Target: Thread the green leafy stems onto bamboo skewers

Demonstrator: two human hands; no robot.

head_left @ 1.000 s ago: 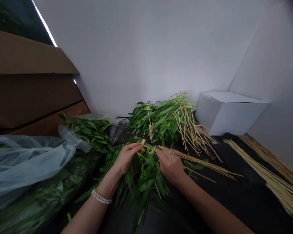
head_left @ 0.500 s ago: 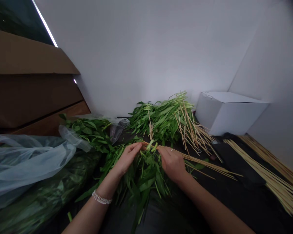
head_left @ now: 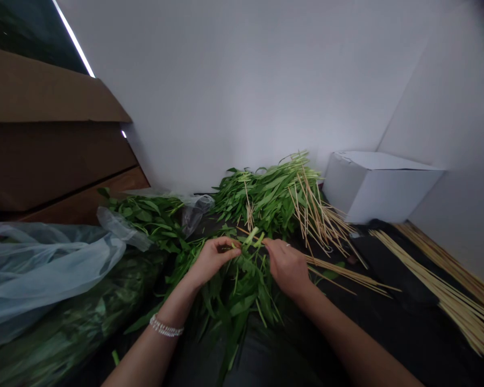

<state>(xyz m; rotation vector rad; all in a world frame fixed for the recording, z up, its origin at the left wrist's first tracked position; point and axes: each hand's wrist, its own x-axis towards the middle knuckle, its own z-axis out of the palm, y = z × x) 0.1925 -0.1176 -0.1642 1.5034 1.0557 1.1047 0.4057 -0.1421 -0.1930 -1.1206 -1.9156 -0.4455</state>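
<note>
My right hand [head_left: 288, 269] is closed around a thin bamboo skewer [head_left: 242, 231], whose tip points up and left past the fingers. Pale cut stems [head_left: 251, 235] of leafy greens sit on or against that skewer, with their leaves [head_left: 244, 301] hanging below. Just left of them, my left hand [head_left: 212, 262] is closed in a pinch on a green stem, only a bit of which shows between thumb and fingers. More loose skewers [head_left: 347, 273] lie on the dark surface, extending to the right from behind my right hand.
Against the wall lies a heap of greens [head_left: 266, 193] with skewers [head_left: 318, 215] through their stems. A white box [head_left: 383, 188] stands behind right, near skewer bundles [head_left: 431, 279]. Plastic bags [head_left: 56, 274] of greens and a cardboard box [head_left: 52, 156] occupy the left.
My left hand has drawn back slightly left and down from the skewer tip and now pinches a stem. My right hand has shifted a little to the right, still holding the skewer.
</note>
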